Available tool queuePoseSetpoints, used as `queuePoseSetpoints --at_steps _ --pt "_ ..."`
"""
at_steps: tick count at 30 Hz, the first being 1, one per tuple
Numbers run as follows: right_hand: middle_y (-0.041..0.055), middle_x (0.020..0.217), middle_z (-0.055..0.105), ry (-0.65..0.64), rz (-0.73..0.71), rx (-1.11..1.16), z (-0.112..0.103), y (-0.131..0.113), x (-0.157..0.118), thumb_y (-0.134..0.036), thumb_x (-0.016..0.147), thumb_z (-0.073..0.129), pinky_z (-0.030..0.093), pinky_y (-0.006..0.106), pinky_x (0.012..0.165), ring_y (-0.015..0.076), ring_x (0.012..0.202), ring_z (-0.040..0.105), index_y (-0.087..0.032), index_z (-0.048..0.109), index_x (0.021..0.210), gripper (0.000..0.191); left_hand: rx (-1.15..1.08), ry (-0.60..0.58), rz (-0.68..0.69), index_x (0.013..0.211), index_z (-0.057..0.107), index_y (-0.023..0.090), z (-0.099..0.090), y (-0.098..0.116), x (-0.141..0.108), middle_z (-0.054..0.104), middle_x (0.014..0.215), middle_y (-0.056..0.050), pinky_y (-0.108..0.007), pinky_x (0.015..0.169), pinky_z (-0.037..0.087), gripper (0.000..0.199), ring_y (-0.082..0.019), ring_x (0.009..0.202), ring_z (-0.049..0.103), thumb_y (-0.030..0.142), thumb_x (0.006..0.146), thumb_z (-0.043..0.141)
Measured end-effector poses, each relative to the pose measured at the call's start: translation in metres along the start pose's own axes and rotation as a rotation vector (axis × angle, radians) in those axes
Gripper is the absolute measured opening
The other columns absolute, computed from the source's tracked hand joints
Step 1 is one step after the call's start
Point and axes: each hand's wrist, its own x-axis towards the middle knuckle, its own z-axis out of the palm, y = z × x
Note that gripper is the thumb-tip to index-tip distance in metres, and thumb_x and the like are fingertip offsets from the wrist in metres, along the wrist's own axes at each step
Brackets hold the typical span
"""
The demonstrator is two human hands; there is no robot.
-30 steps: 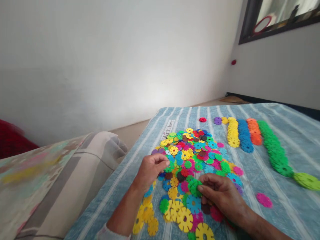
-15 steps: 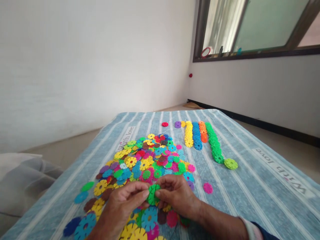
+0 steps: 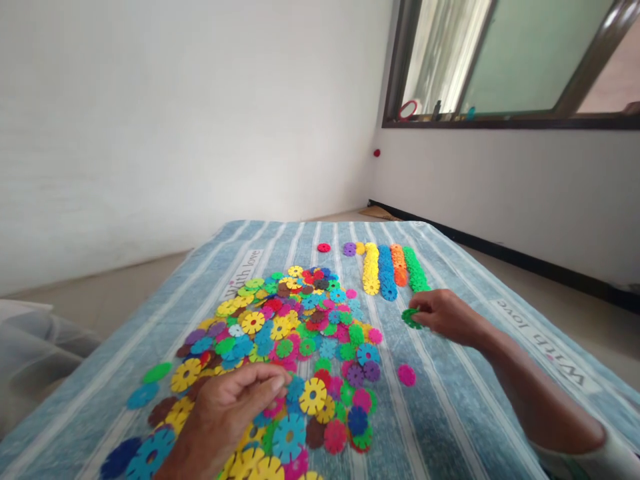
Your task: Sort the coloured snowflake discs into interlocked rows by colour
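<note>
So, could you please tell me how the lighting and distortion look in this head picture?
In the head view, the window is bright and washed out, the white wall is softly lit with no hard shadows, the wide lens bends and tilts the striped blue cover, and the plastic discs look sharp.

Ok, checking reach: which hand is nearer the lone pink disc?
Right hand, just beyond the disc and to its right; left hand far to its left, over the pile.
</note>
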Motion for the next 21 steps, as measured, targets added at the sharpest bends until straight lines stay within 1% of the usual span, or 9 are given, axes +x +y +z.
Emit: queuePoseSetpoints --at_steps 2,5,7,12,17,21 --pt "-0.0017 0.059 0.056 -0.016 0.046 -0.155 -0.007 0.018 -0.004 -0.016 0.073 0.053 0.032 0.024 0.054 0.0113 0.056 0.049 -0.018 0.067 0.071 0.014 0.018 0.0 0.01 0.073 0.075 0.023 0.001 0.0 0.0 0.074 0.072 -0.002 -0.024 0.063 0.052 0.028 -0.021 0.068 0.067 0.049 0.066 0.068" --pt "-0.0003 0.063 0.059 -0.054 0.076 -0.245 -0.007 0.03 -0.006 -0.015 0.072 0.052 0.032 0.024 0.056 0.0125 0.058 0.052 -0.018 0.069 0.076 0.017 0.055 -0.008 0.029 0.071 0.075 0.023 0.004 0.003 -0.001 0.071 0.061 -0.001 -0.023 0.057 0.05 0.028 -0.019 0.06 0.064 0.049 0.065 0.068" --pt "0.0005 0.066 0.061 -0.071 0.08 -0.267 -0.004 0.032 -0.005 -0.014 0.073 0.051 0.034 0.024 0.057 0.0131 0.061 0.054 -0.018 0.07 0.079 0.02 0.079 -0.016 0.034 0.071 0.075 0.022 0.006 0.005 -0.002 0.07 0.06 -0.001 -0.023 0.055 0.049 0.028 -0.019 0.059 0.063 0.049 0.065 0.068" --pt "0.0015 0.073 0.066 -0.093 0.127 -0.35 -0.001 0.037 0.004 -0.014 0.071 0.054 0.035 0.022 0.06 0.0147 0.068 0.059 -0.02 0.071 0.083 0.021 0.08 -0.001 0.006 0.074 0.074 0.021 0.007 0.008 -0.006 0.072 0.068 -0.001 -0.022 0.06 0.05 0.026 -0.019 0.065 0.065 0.045 0.068 0.066" --pt "0.0016 0.077 0.067 -0.104 0.152 -0.418 0.0 0.043 0.007 -0.013 0.071 0.054 0.033 0.023 0.059 0.0158 0.072 0.061 -0.021 0.071 0.081 0.022 0.067 -0.007 0.009 0.073 0.073 0.02 0.008 0.006 -0.006 0.071 0.065 -0.001 -0.021 0.058 0.05 0.026 -0.017 0.062 0.064 0.045 0.069 0.066" --pt "0.0016 0.083 0.069 -0.091 0.193 -0.455 0.001 0.045 0.007 -0.017 0.071 0.056 0.033 0.023 0.059 0.018 0.077 0.062 -0.023 0.071 0.087 0.023 0.045 -0.017 -0.006 0.073 0.073 0.02 0.01 0.004 -0.006 0.071 0.065 -0.001 -0.021 0.059 0.051 0.026 -0.017 0.062 0.065 0.045 0.068 0.067"
